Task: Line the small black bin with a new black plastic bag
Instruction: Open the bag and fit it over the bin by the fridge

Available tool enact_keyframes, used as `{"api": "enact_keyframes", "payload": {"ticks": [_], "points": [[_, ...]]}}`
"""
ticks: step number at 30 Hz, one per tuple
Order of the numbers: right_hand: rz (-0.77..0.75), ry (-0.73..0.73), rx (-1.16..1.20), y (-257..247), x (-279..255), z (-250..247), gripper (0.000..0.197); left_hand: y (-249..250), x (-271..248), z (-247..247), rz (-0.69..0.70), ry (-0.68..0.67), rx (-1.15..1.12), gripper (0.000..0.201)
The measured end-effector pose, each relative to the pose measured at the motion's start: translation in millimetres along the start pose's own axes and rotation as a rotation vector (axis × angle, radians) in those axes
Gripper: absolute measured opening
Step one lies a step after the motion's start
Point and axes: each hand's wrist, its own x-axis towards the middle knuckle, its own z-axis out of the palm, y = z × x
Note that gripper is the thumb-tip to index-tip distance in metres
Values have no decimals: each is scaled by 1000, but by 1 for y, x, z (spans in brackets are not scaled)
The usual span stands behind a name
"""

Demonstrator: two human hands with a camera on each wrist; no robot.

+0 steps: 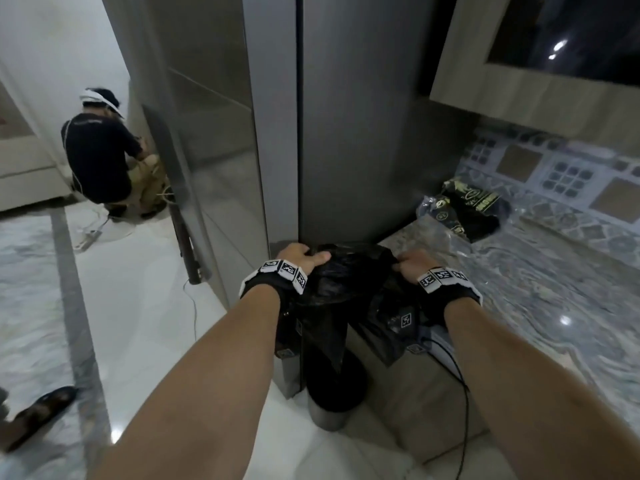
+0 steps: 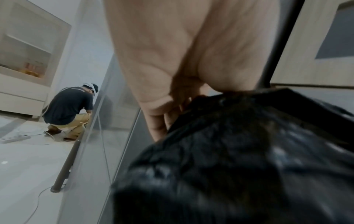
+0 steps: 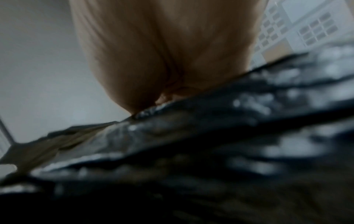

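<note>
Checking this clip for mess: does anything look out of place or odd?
Nothing is spilled or damaged. Both hands, left hand and right hand, hold the black bag above the bin. A torn bag pack lies loose on the counter.

Both forearms outstretched, left hand and right hand level, fingers curled, pinching.

Dim indoor light; small ceiling-light glare spots on the floor and counter; head view bends at edges; left wrist view soft; right wrist view heavily blurred, bag out of focus.
</note>
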Motion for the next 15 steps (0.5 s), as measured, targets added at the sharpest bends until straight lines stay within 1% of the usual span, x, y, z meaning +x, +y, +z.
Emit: {"api": "enact_keyframes", "payload": {"ticks": [1, 2, 3, 5, 8, 11, 12, 14, 15], "points": [[12, -12, 18, 7, 11, 11, 24, -9, 8, 9, 11, -41, 28, 62], [28, -20, 33, 15, 20, 23, 22, -18, 17, 18, 18, -71, 76, 56], [46, -28, 58, 23, 30, 35, 19, -28, 27, 28, 23, -79, 117, 47], [79, -42, 128, 41, 49, 60, 16, -51, 47, 46, 8, -77, 161, 38], [145, -82, 190, 72, 77, 98, 23, -83, 75, 77, -49, -84, 187, 34], [140, -174, 187, 108, 107, 139, 18, -110, 104, 114, -91, -128, 154, 26], [162, -192, 171, 117, 116, 149, 20, -117, 113, 127, -107, -135, 142, 23], [192, -234, 175, 140, 138, 176, 32, -133, 129, 154, -151, -136, 119, 20], [181, -248, 181, 147, 144, 187, 32, -140, 138, 167, -167, -124, 113, 21]]}}
